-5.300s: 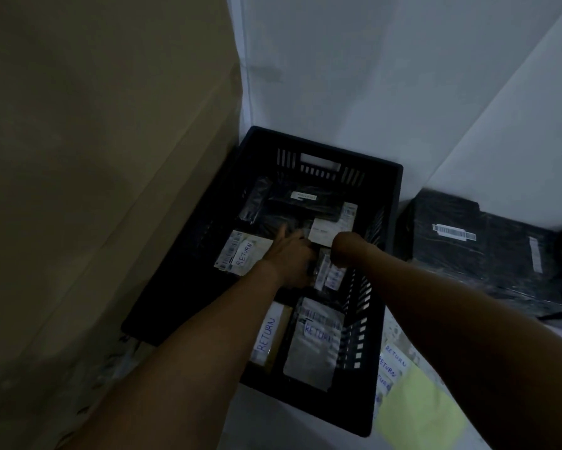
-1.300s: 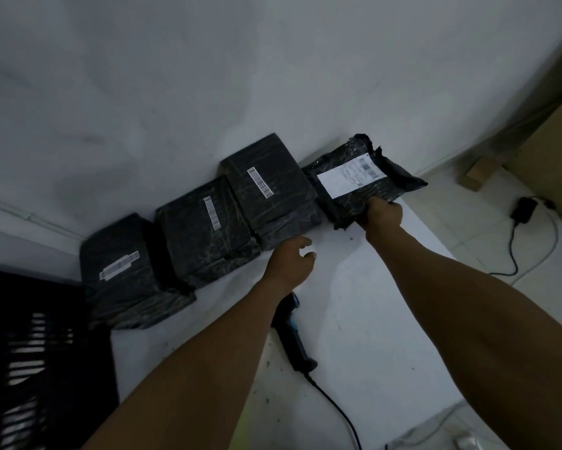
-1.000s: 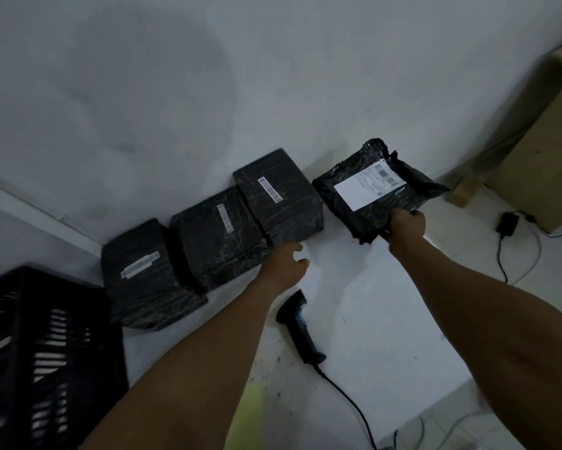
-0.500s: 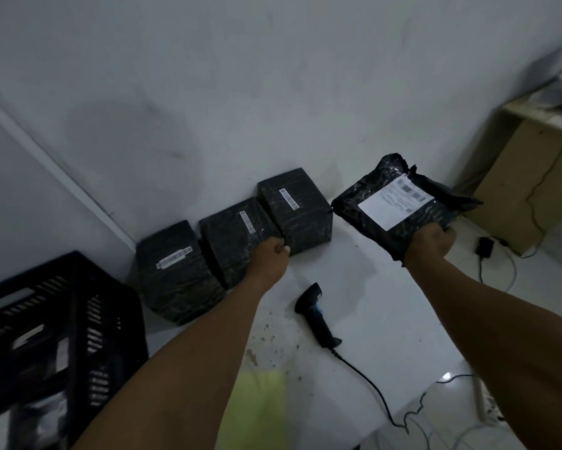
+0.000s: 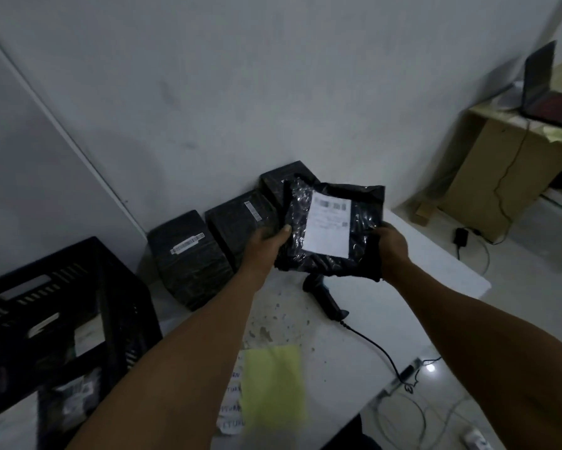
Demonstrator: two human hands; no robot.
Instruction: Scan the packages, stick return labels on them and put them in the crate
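**Both hands hold a black poly package above the table**

Surroundings first: white table (image 5: 354,362) against a white wall; three black wrapped boxes in a row along the wall, left box (image 5: 188,258) with a barcode strip on top, middle box (image 5: 240,222) beside it, far box (image 5: 279,181) mostly hidden behind the held package; black handheld scanner (image 5: 325,298) lies on the table right under the package, its top covered by it, cable (image 5: 373,347) running off toward the near-right edge; yellow sheet (image 5: 273,384) near the front edge, blurred, with handwritten white return labels (image 5: 232,407) poking out at its left side, partly hidden by the left forearm; black slatted crate (image 5: 62,319) at far left, labelled packages inside, details dim; off to the right a cardboard stand (image 5: 500,170) with a laptop (image 5: 546,89) on top, charger and wires on the floor.

Task item: package (image 5: 330,228), a crinkled glossy black bag, held in the air over the scanner, in front of the boxes; white shipping label (image 5: 328,227) faces up, barcodes along its top, print blurred; left hand (image 5: 263,248) grips the left edge, thumb on top; right hand (image 5: 391,248) grips the lower-right corner, fingers curled under.
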